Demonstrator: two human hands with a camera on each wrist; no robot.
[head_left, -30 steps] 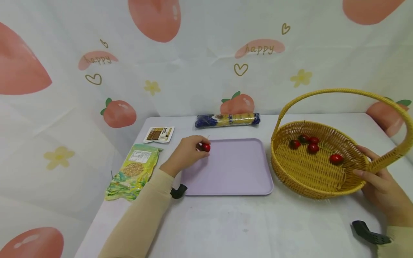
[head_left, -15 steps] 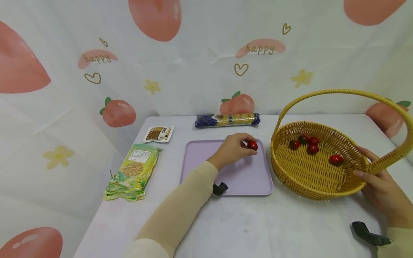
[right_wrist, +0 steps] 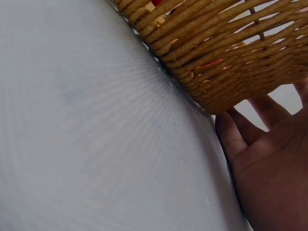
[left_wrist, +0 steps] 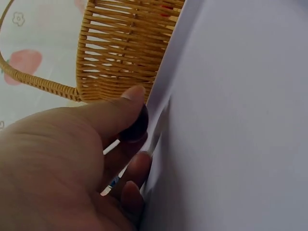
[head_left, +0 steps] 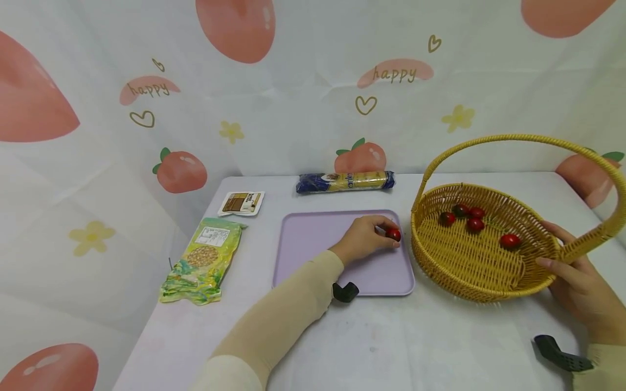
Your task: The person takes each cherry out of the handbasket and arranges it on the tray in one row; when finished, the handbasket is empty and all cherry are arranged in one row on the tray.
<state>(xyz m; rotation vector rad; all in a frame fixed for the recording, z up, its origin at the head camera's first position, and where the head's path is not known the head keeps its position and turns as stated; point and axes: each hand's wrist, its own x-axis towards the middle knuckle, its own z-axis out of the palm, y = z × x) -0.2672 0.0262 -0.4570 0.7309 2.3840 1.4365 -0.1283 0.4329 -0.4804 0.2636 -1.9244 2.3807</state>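
Note:
My left hand (head_left: pixel 369 237) pinches a small round red fruit (head_left: pixel 393 234) between thumb and fingers, low over the right part of the lilac tray (head_left: pixel 313 244). In the left wrist view the fruit (left_wrist: pixel 135 126) looks dark, and whether it touches the tray I cannot tell. A yellow wicker basket (head_left: pixel 455 260) with a tall handle stands just right of the tray. My right hand (head_left: pixel 579 279) grips its right rim, thumb over the edge and fingers outside. Several similar dark-red fruits (head_left: pixel 475 225) lie inside the basket; one (head_left: pixel 510 241) sits apart near the right hand.
Behind the tray lies a long blue and yellow packet (head_left: pixel 345 182). A green and yellow bag (head_left: pixel 202 260) and a small white and brown packet (head_left: pixel 242 203) lie at the left. A printed cloth (head_left: pixel 293 108) hangs behind the white table (head_left: pixel 371 342).
My left hand has carried the red fruit rightward from the tray's left edge to its right side, then slightly down and nearer. My right hand and the basket have stayed put.

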